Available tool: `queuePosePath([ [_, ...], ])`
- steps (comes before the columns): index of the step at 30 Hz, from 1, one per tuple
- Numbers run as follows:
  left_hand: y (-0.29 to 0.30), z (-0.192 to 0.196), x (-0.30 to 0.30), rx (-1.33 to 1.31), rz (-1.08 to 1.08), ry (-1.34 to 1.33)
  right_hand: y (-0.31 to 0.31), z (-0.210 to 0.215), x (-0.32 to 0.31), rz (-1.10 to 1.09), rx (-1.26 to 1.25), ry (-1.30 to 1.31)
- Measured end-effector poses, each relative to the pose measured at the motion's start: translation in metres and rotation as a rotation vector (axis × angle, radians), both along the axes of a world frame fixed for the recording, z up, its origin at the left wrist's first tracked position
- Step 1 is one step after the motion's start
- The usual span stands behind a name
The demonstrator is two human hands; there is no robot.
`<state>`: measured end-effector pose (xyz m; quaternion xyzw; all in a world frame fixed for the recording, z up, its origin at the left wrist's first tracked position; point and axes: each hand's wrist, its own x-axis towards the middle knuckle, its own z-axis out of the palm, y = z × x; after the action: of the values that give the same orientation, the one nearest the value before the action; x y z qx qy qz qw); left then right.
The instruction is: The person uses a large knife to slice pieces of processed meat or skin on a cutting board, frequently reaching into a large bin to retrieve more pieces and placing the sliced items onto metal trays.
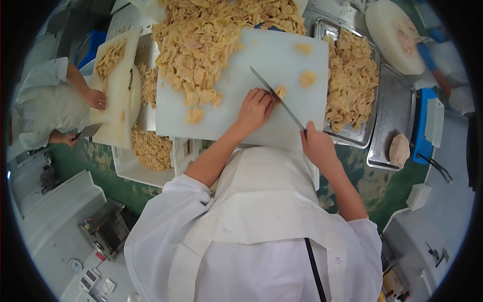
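My right hand is closed round the handle of a long knife, whose narrow blade slants up and left over a white cutting board. Just left of the blade, my left hand presses down on the board with its fingers bent and together; what lies under the fingertips is hidden. Against the blade's far side shows a small pale yellow piece, like poultry skin. Two more such pieces lie apart at the board's upper right. A large heap of pale yellow pieces covers the board's far left.
To the right, a metal tray holds a pile of similar pieces, beside another metal tray bearing a pale lump. At left, a co-worker's hand rests on another board, the other holding a cleaver. A white crate stands below.
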<state>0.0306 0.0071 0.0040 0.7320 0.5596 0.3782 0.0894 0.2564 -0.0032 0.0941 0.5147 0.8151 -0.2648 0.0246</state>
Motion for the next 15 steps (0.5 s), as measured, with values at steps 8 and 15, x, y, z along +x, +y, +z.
queuePosePath([
  [8,0.003,-0.003,-0.024,0.008,-0.033,0.059,0.026,-0.004,-0.008,-0.075,0.029,0.025],
  [15,0.017,0.057,-0.166,-0.052,0.359,0.362,-0.032,0.006,-0.017,-0.124,-0.171,0.072],
])
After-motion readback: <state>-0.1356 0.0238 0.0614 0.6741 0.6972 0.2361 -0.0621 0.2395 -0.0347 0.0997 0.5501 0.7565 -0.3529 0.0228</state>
